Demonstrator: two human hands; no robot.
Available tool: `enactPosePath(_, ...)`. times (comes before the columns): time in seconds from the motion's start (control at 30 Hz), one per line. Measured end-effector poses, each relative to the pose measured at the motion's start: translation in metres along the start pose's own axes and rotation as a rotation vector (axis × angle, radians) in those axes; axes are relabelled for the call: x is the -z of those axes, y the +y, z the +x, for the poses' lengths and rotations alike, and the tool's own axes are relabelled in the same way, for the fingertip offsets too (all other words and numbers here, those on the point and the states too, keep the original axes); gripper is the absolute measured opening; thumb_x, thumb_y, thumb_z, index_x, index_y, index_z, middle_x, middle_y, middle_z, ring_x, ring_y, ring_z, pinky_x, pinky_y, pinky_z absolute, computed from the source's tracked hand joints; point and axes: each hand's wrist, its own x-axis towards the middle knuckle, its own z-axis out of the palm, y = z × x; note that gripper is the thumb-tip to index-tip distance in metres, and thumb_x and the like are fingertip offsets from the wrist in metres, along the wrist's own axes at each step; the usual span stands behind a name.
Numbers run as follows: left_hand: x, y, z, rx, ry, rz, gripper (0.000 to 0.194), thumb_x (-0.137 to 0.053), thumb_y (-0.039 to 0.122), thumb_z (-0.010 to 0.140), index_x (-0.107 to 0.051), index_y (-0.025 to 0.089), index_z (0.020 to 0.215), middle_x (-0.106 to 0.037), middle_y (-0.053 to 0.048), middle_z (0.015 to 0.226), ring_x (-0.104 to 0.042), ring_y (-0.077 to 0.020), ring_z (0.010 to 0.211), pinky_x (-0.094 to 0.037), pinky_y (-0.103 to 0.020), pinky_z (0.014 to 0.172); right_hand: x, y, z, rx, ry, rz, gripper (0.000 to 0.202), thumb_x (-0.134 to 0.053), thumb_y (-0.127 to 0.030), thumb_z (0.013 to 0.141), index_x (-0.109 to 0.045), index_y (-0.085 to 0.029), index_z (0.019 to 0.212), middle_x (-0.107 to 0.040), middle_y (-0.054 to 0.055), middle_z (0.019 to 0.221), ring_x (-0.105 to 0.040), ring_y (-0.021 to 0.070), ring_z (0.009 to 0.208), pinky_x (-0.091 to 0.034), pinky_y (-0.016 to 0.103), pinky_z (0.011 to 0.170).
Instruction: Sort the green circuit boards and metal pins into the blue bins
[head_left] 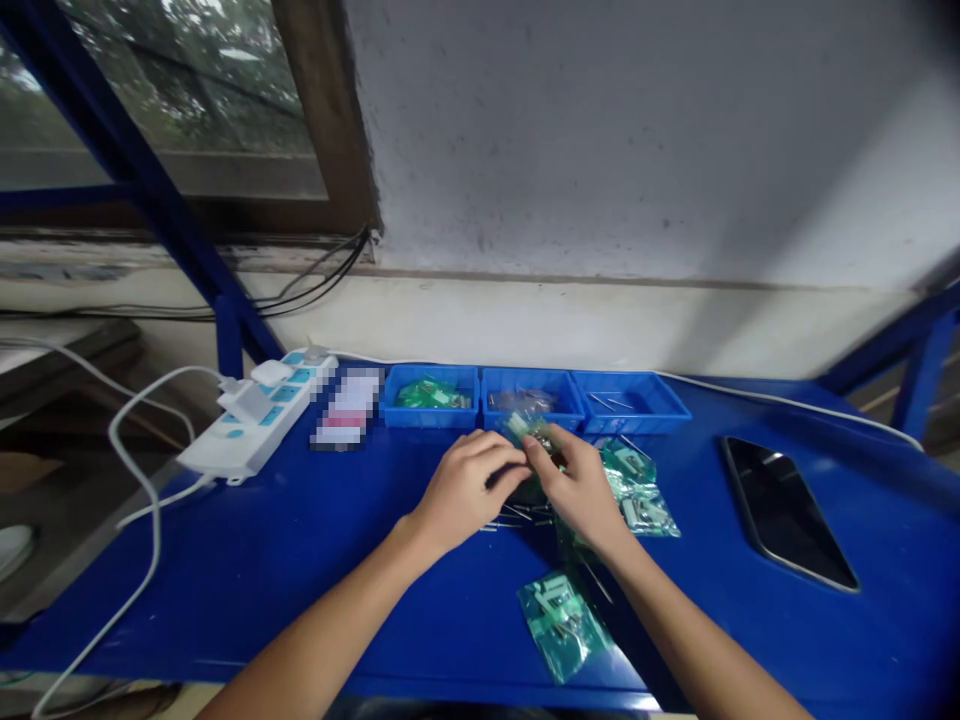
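Right at the middle of the frame, both hands meet over a small clear plastic packet [527, 428] with a green part inside, crinkled and glossy; the left hand [463, 488] curls its fingers and thumb onto the packet's near edge, and the right hand [576, 488] pinches it from the other side, fingertips nearly touching those of the left. Under the hands lie several thin metal pins [508, 520], too fine and overlapped to count. Just right of the right hand sits a loose heap of similar green-tinted packets [639, 492], and one more packet [564, 622] lies alone lower down, near the table's front edge. Behind the hands stand three shallow blue plastic trays [534, 400] in a row, rectangular and touching. All rest on a smooth blue table [315, 540]. One black phone [787, 512], flat and shiny, lies at right; one white power strip [259, 412] with cables lies at left.
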Motion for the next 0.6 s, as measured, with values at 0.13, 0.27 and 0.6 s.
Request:
enactPosePath(0.13,0.003,-0.004,0.003,0.395,0.044,-0.419,0.037,-0.038,0.041,0.093,-0.061,0.017,0.078,-0.062,-0.003,0.072,-0.056,-0.0135,0.066,-0.042,-0.024,0.059,-0.004,0.009,-0.003,0.329,0.098,-0.169,0.027,-0.044,-0.018,0.087,-0.061,-0.021,0.107,-0.056,0.008,0.098,-0.057,0.0176,0.083,-0.047,0.031,0.071)
enactPosePath(0.27,0.011,-0.012,0.007,0.412,0.041,-0.434,0.024,-0.050,0.037,0.088,-0.061,0.017,0.083,-0.060,0.000,0.068,-0.055,-0.0128,0.062,-0.042,-0.023,0.056,-0.006,0.013,-0.004,0.456,0.090,-0.277,0.044,-0.041,-0.008,0.084,-0.054,-0.025,0.122,-0.045,0.012,0.117,-0.053,0.0213,0.097,-0.051,0.035,0.073)
enactPosePath(0.6,0.062,-0.022,0.031,0.142,0.295,0.652,0.033,-0.060,0.034,0.081,-0.062,0.019,0.110,-0.058,-0.010,0.110,-0.052,-0.0283,0.104,-0.044,-0.042,0.087,0.040,0.021,0.014,0.264,0.029,-0.292,0.026,-0.046,-0.023,0.087,-0.060,-0.023,0.109,-0.061,0.006,0.090,-0.056,0.0226,0.090,-0.043,0.043,0.086)
